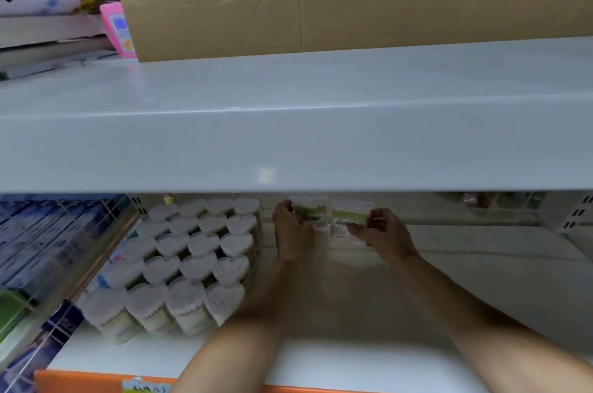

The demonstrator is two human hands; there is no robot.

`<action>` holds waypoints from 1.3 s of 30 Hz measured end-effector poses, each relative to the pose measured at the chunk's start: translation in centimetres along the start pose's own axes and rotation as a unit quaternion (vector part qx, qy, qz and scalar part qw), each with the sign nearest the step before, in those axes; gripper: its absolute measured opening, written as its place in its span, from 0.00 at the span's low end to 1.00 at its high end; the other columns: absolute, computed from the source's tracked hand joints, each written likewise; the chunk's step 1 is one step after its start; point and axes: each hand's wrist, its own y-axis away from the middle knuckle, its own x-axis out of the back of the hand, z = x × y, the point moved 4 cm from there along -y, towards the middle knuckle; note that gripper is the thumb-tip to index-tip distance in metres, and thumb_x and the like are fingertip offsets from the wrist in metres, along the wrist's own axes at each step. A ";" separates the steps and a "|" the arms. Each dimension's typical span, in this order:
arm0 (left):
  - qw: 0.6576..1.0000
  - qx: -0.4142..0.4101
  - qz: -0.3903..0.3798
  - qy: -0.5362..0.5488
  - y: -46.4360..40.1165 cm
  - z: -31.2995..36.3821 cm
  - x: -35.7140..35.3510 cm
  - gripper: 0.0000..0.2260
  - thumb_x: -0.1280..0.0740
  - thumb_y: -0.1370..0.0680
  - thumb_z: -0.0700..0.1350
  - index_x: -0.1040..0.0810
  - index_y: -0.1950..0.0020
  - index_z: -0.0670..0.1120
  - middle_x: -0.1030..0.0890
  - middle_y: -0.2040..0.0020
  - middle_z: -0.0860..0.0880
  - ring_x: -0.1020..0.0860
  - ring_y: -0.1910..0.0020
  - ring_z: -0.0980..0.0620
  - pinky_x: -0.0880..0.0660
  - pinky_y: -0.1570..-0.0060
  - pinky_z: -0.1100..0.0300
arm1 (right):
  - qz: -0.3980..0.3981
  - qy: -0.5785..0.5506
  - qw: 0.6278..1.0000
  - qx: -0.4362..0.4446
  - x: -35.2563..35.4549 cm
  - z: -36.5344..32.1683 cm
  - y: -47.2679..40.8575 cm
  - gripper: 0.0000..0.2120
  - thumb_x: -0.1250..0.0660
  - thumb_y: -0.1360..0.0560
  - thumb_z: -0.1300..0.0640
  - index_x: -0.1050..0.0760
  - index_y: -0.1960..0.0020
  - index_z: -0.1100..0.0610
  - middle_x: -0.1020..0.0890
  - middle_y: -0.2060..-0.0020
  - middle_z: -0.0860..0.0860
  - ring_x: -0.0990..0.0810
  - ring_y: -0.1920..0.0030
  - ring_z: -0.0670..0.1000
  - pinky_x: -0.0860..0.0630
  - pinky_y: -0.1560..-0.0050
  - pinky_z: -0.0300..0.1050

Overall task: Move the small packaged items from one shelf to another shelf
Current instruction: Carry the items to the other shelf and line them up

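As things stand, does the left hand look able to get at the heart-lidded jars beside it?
Probably yes. The left hand holds a packet at the back of the lower shelf, right beside the jars, with nothing between them. It would need to drop its grip on the packet first.

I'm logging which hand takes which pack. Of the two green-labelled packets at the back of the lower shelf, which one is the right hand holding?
The right-side packet: the right hand pinches its edge, while the left hand holds the other packet.
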 end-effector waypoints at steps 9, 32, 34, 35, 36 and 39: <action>0.996 -0.009 0.066 -0.064 2.0 0.7 1.8 0.21 0.36 0.21 0.41 0.34 0.29 0.40 0.29 0.35 0.41 0.28 0.36 0.44 0.32 0.39 0.56 | 0.006 0.061 0.998 0.023 -5.2 0.1 -0.5 0.16 0.17 0.36 0.56 0.23 0.56 0.48 0.17 0.61 0.46 0.16 0.56 0.52 0.20 0.51 0.50; 0.964 -0.174 -0.067 -0.190 9.4 4.0 -2.9 0.10 0.35 0.28 0.41 0.23 0.48 0.50 0.22 0.50 0.52 0.23 0.49 0.52 0.32 0.50 0.63 | -0.002 0.279 0.959 0.048 3.1 -1.4 2.7 0.16 0.27 0.28 0.57 0.20 0.41 0.58 0.18 0.46 0.52 0.21 0.51 0.48 0.28 0.50 0.38; 0.948 -0.172 -0.133 -0.232 10.4 4.7 -5.0 0.11 0.36 0.26 0.44 0.24 0.45 0.50 0.21 0.46 0.50 0.23 0.46 0.49 0.30 0.47 0.58 | -0.009 0.329 0.943 0.055 6.2 -1.5 3.9 0.14 0.28 0.26 0.57 0.20 0.41 0.57 0.19 0.46 0.53 0.21 0.51 0.49 0.27 0.49 0.38; 0.937 -0.174 -0.159 -0.258 10.9 5.2 -6.0 0.12 0.37 0.25 0.45 0.24 0.43 0.50 0.21 0.45 0.49 0.24 0.44 0.47 0.29 0.44 0.56 | -0.009 0.345 0.937 0.052 8.0 -1.4 4.5 0.14 0.28 0.26 0.58 0.20 0.41 0.57 0.19 0.46 0.53 0.21 0.51 0.49 0.26 0.49 0.38; 0.927 -0.178 -0.178 -0.279 11.5 5.6 -6.9 0.12 0.37 0.25 0.46 0.24 0.42 0.50 0.21 0.44 0.49 0.24 0.43 0.46 0.29 0.43 0.55 | -0.007 0.359 0.932 0.047 9.7 -1.3 5.2 0.14 0.28 0.26 0.58 0.20 0.42 0.57 0.19 0.46 0.53 0.21 0.51 0.49 0.25 0.49 0.39; 0.904 -0.203 -0.222 -0.303 13.2 7.3 -9.4 0.13 0.37 0.24 0.47 0.24 0.40 0.50 0.21 0.42 0.48 0.24 0.42 0.45 0.29 0.43 0.55 | -0.014 0.403 0.915 0.020 14.7 -1.0 7.3 0.15 0.28 0.26 0.57 0.21 0.41 0.58 0.20 0.45 0.54 0.21 0.47 0.51 0.24 0.46 0.44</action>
